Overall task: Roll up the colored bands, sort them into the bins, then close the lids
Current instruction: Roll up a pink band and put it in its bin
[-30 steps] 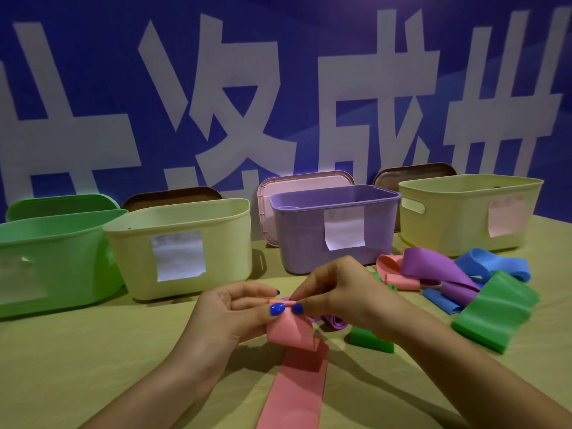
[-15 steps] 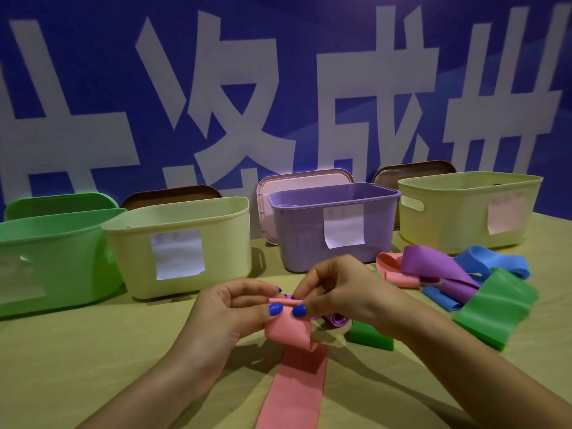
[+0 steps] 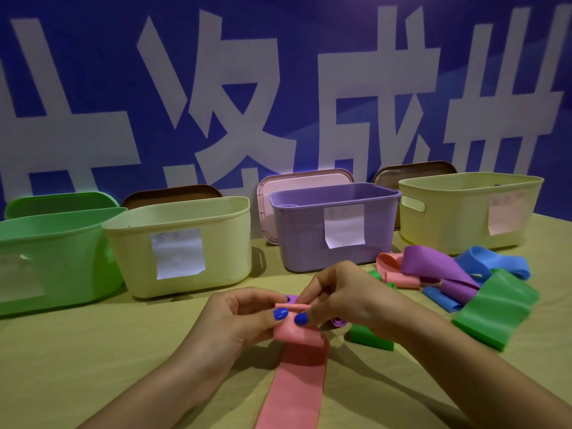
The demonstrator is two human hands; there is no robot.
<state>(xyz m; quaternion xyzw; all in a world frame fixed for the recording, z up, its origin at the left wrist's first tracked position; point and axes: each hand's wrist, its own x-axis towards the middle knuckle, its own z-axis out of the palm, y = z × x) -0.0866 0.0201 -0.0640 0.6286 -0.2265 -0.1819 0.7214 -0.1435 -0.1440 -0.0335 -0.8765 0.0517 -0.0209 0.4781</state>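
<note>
My left hand (image 3: 244, 317) and my right hand (image 3: 346, 295) both pinch the far end of a pink band (image 3: 297, 376), thumbs on top, where a small fold is turned over. The rest of the band runs flat toward me on the table. To the right lies a pile of loose bands: purple (image 3: 439, 267), blue (image 3: 495, 261), green (image 3: 495, 311) and another pink one (image 3: 393, 270). A small purple roll (image 3: 337, 322) lies just behind my right hand. Open bins stand in a row: green (image 3: 46, 252), yellow (image 3: 185, 243), purple (image 3: 309, 243), yellow (image 3: 458, 212).
Lids lean against the blue banner wall behind the bins: green (image 3: 58, 202), brown (image 3: 170, 195), pink (image 3: 297, 181) and brown (image 3: 414, 170). Each bin carries a paper label. A folded green band (image 3: 371, 337) lies by my right wrist. The table has a yellow-green cloth (image 3: 77, 360).
My fingers have turned the pink band's end over a little more, so the fold is tighter. Both hands stay in the same place.
</note>
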